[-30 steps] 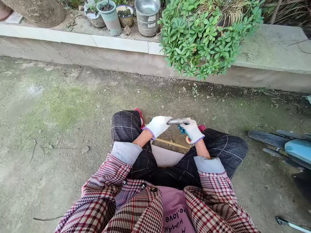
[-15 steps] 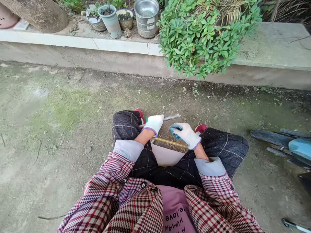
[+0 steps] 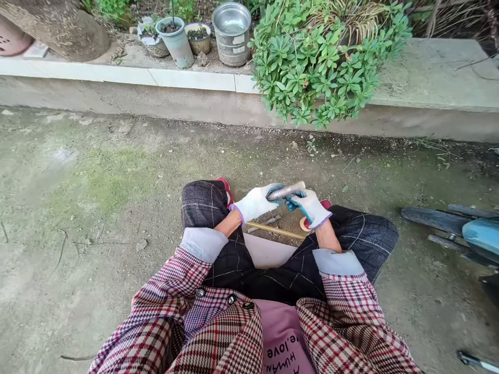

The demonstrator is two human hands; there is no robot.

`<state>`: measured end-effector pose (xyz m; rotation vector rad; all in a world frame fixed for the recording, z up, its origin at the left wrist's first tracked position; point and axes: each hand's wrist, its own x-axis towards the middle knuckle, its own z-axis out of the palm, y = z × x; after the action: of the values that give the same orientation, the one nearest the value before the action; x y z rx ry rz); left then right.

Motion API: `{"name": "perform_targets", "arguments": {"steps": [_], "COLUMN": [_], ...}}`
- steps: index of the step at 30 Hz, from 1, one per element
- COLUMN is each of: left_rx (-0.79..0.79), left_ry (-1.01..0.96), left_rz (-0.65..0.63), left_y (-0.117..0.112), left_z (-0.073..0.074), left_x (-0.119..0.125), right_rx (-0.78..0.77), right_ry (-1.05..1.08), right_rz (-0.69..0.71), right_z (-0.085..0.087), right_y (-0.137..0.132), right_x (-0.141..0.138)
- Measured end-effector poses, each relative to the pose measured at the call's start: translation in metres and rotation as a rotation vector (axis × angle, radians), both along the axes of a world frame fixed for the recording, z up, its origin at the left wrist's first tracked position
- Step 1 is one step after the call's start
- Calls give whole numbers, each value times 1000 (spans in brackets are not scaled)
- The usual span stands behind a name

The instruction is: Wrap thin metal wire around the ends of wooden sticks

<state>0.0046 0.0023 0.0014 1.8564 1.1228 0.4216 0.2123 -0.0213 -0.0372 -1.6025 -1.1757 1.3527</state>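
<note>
A: While crouched over the bare dirt ground point(image 3: 117, 208), gripping what, exactly?

B: Gripping a short grey metal rod point(image 3: 286, 190). Held roughly level in both hands, off the ground, out past the knees.

A: Grip state?

B: One end wrapped inside the left hand point(image 3: 253, 203), white knit glove, fingers closed round it. Other end propped and pinched by the right hand point(image 3: 312, 209), white glove with blue palm, fingers curled tight under the metal. Both closed on the rod, no gap showing.

A: Step?

B: Judged as mid-handling: two-hand hold, maybe twisting, maybe just checking. Cannot tell which.

A: Under the hands?

B: Thin yellowish wooden stick point(image 3: 276, 230) flat on the ground between the red shoes point(image 3: 323, 205), just beside a small grey screw-like piece point(image 3: 273, 220), too small to name for sure.

A: Next move calls for?

B: Probably firm pressure at both ends; smooth round metal, likely slippery in gloves. Also staying clear of the stick below.

A: Rest?

B: Along the ground's far edge, a concrete ledge with white tile rim point(image 3: 195, 80), carrying a round steel bucket point(image 3: 233, 32) and a bushy green plant point(image 3: 323, 62). At the right edge, a pale blue scooter point(image 3: 471, 231).
</note>
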Motion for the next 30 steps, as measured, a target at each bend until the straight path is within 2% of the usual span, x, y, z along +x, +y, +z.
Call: {"name": "perform_targets", "arguments": {"steps": [4,6,9,12,15,17,20,25,27,30], "left_rx": [-419,-553,-634,-697,-735,-749,-744,-774,-733,-712], "left_ry": [-345,-494,-746,-932,-1067,-1126,-1145,-1078,-1054,-988], "left_rz": [205,341,580,745,833,841,803,648,593,540], "left_y": [-1,3,14,21,19,17,16,20,20,20], "left_z": [2,-1,-7,-13,-17,-18,-19,-18,-20,-21], "left_x": [11,17,23,27,32,36,36,25,21,20], "right_rx": [44,100,170,171,135,105,93,131,81,14], "right_ry": [-50,-126,-218,-231,-276,-340,-413,-248,-197,-82], "right_rz": [-18,-70,-115,1,86,58,-15,-175,-157,-49], "right_z": [-11,-12,-7,-1,1,1,4,16,19,23], "right_y": [-1,-1,-5,-14,-20,-18,-11,-10,-15,-26], "right_x": [-11,-12,-16,-33,-57,-66,-61,-31,-25,-26]}}
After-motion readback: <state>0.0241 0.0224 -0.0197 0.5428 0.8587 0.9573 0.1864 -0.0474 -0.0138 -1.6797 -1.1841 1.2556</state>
